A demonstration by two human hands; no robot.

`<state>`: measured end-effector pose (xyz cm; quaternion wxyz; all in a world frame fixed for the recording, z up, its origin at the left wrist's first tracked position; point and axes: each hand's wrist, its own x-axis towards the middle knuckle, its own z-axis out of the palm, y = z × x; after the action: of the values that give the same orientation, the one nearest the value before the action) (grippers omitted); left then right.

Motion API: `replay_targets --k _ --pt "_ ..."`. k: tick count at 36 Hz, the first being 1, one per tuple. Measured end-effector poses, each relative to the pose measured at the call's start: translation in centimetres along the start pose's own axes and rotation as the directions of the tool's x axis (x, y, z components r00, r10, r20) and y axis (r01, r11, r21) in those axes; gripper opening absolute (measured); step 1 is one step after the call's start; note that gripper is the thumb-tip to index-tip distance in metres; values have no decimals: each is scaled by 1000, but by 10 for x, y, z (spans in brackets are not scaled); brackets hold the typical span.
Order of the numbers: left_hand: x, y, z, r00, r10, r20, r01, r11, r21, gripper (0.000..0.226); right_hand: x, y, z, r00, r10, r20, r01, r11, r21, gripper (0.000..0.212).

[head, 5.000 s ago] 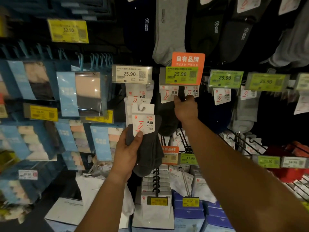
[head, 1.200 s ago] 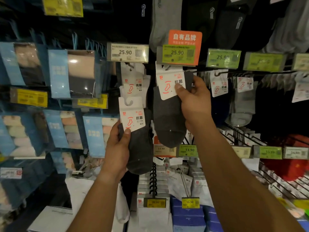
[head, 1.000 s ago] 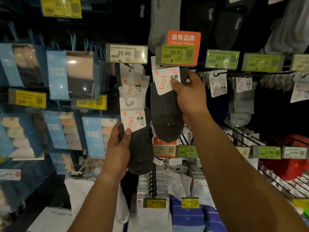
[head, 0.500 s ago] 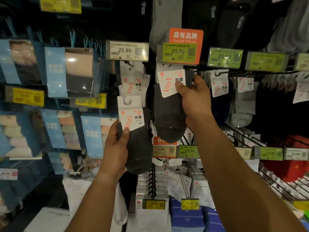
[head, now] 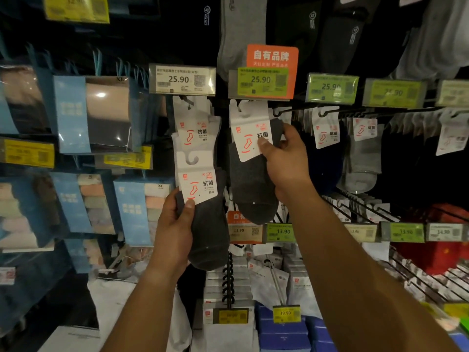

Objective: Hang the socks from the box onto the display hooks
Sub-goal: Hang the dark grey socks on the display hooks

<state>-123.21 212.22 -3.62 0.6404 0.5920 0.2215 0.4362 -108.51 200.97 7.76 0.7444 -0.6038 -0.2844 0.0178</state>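
Before a wall of display hooks (head: 284, 111), the view sits closer and slightly lower than five seconds ago, when the right hand (head: 286, 158) reached up to the hook empty. Now it pinches the white card of a dark grey sock pair (head: 251, 184) whose hanger tab sits just under the green price tag (head: 260, 81) reading 25.90; whether the tab is on the hook cannot be told. The left hand (head: 175, 224) still grips a second dark grey pair (head: 208, 224) lower and to the left, thumb on its card. Both cards carry a red sock outline and 抗菌. The orange sign (head: 272, 58) above reads 自有品牌; lower tags read 13.90 and 39.90.
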Motion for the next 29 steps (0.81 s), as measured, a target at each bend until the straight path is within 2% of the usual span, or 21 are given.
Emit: replay_targets --k 7,14,21,25,29 --pt "-2 2 1 1000 28 12 -28 1000 -13 35 2 0 -2 999 26 26 -26 1000 15 30" --pt "-3 -1 1 999 46 13 -45 999 -30 32 -10 -1 -3 999 -16 35 13 997 70 35" --pt "-2 -5 7 998 68 15 -67 996 -54 27 -11 -5 -11 998 -24 62 16 993 119 24" --pt "-1 -6 13 997 72 24 -68 988 -136 30 -10 -1 -13 997 -10 76 1 992 128 19" --pt "0 -11 15 996 87 33 -82 987 -136 29 -12 0 -15 998 -23 52 14 986 167 24"
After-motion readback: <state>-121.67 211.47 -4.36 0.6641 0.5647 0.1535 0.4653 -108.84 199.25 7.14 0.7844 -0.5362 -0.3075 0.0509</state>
